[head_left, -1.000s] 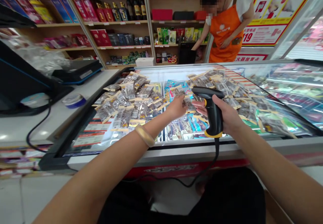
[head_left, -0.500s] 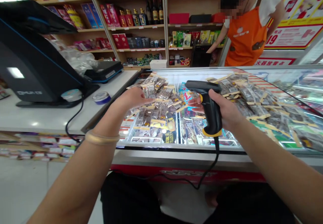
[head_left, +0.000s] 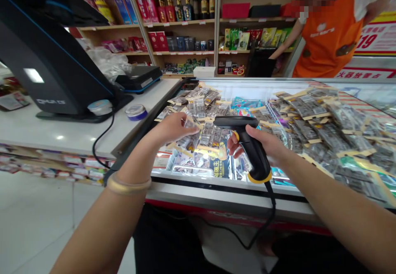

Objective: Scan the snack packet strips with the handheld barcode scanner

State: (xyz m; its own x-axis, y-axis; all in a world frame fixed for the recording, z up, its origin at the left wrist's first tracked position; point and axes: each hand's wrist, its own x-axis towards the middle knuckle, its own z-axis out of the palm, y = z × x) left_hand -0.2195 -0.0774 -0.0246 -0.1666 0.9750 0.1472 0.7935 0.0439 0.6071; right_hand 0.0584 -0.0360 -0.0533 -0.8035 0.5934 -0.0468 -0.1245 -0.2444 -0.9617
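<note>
My right hand (head_left: 262, 142) grips the handle of a black and yellow barcode scanner (head_left: 252, 146), its head pointing left over the glass-topped freezer (head_left: 216, 186). My left hand (head_left: 177, 129), with a gold bangle on the wrist, has its thumb and fingers closed on a small clear-and-brown snack packet (head_left: 193, 126) at the left pile. Many similar packets (head_left: 198, 107) lie heaped on the glass around it. A second, larger heap of packets (head_left: 312, 117) spreads to the right of the scanner. The scanner's cable hangs down in front of the freezer.
A white counter (head_left: 71, 136) on the left holds a black terminal (head_left: 71, 68), a round blue-and-white tub (head_left: 136, 112) and a black scale (head_left: 140, 78). Across the freezer a person in an orange apron (head_left: 331, 35) stands by stocked shelves (head_left: 182, 22).
My left hand has closed on a packet at the pile. The scanner has tilted and moved left, nearer that hand. The whole view has shifted, with the background moving right.
</note>
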